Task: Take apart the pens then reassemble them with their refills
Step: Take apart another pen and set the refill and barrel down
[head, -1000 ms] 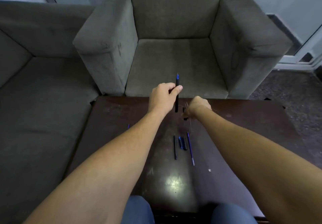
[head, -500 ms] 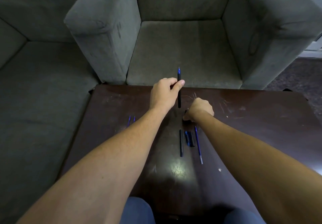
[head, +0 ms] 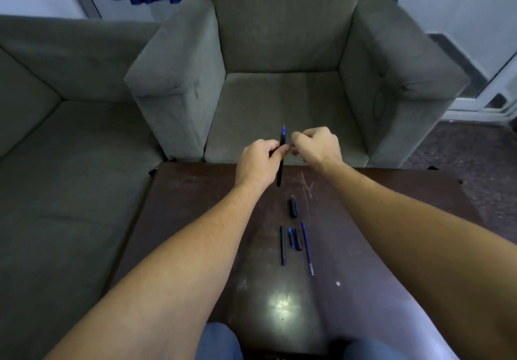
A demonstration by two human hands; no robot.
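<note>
Left hand (head: 258, 162) has its fingers wrapped around a dark pen (head: 279, 176), held upright in the middle of the frame over the far edge of the bench (head: 195, 197), blue tip up. Right hand (head: 317, 144) is curled up just beside the pen's top with its fingertips pinched together, but I can't tell if anything's in them. Lower down on the bench there's a short black piece (head: 293, 208), then a row: black tube (head: 283, 245), 2 short bits (head: 291, 238), blue refill (head: 307, 247).
</note>
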